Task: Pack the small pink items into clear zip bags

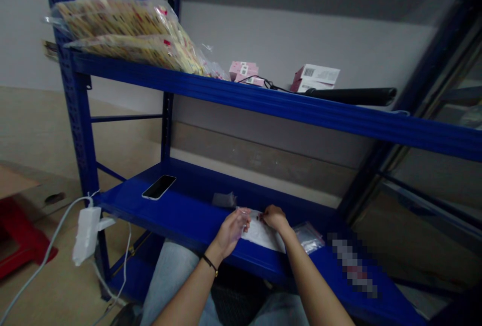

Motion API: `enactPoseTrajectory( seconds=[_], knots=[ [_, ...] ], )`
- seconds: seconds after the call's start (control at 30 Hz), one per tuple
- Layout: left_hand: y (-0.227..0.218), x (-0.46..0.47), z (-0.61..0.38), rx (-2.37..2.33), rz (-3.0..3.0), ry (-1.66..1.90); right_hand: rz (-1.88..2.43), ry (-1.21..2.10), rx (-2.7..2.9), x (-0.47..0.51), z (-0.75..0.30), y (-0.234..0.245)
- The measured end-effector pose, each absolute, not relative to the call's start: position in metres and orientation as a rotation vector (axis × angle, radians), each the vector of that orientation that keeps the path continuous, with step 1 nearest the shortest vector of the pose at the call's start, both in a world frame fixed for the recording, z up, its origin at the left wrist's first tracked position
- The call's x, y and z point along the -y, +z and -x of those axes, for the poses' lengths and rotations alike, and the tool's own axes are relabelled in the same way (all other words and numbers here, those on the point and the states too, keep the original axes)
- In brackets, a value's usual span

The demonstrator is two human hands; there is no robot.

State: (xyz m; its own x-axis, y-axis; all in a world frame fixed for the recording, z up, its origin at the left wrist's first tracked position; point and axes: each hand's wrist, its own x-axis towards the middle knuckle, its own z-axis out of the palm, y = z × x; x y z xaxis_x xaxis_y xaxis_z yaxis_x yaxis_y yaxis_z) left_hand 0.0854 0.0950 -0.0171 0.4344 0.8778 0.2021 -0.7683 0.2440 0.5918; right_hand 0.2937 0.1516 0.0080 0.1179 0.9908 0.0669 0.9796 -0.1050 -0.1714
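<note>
left hand point(229, 234) pinching clear plastic film point(244, 219) | right hand point(275, 217) pinching a white packet point(261, 234) | blue steel shelf point(150, 210) bearing the packet's weight at its front edge

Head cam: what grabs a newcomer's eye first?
The bright blue steel shelving rack dominates the view, with bulging clear bags of patterned packets piled at the left end of its upper shelf. Lower down, the left hand and right hand meet over a white packet at the lower shelf's front edge, and a black-screened smartphone lies to their left.
</note>
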Motion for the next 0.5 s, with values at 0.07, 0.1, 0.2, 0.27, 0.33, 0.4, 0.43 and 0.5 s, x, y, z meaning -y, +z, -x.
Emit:
enactPoseTrajectory(
  seconds=[0.07, 0.1, 0.2, 0.27, 0.33, 0.4, 0.43, 0.5],
  knots=[
    [-0.019, -0.096, -0.086, -0.18, -0.69, 1.136, 2.217, 0.085, 1.963, -0.15, -0.291, 0.009],
    [-0.019, -0.096, -0.086, -0.179, -0.688, 1.135, 2.212, 0.08, 1.956, -0.149, -0.29, 0.009],
    [-0.02, -0.096, -0.086, -0.181, -0.677, 1.129, 2.17, 0.08, 1.93, -0.144, -0.291, 0.012],
    [-0.019, -0.096, -0.086, -0.2, -0.674, 1.13, 2.125, 0.104, 1.911, -0.14, -0.294, 0.019],
    [-0.018, -0.095, -0.087, -0.246, -0.692, 1.146, 2.052, 0.149, 1.902, -0.137, -0.297, 0.029],
    [-0.018, -0.094, -0.088, -0.299, -0.732, 1.168, 1.942, 0.212, 1.914, -0.132, -0.298, 0.042],
    [-0.019, -0.094, -0.089, -0.315, -0.757, 1.176, 1.882, 0.236, 1.926, -0.13, -0.297, 0.048],
    [-0.02, -0.093, -0.091, -0.316, -0.802, 1.181, 1.721, 0.327, 1.945, -0.123, -0.29, 0.061]
  ],
)
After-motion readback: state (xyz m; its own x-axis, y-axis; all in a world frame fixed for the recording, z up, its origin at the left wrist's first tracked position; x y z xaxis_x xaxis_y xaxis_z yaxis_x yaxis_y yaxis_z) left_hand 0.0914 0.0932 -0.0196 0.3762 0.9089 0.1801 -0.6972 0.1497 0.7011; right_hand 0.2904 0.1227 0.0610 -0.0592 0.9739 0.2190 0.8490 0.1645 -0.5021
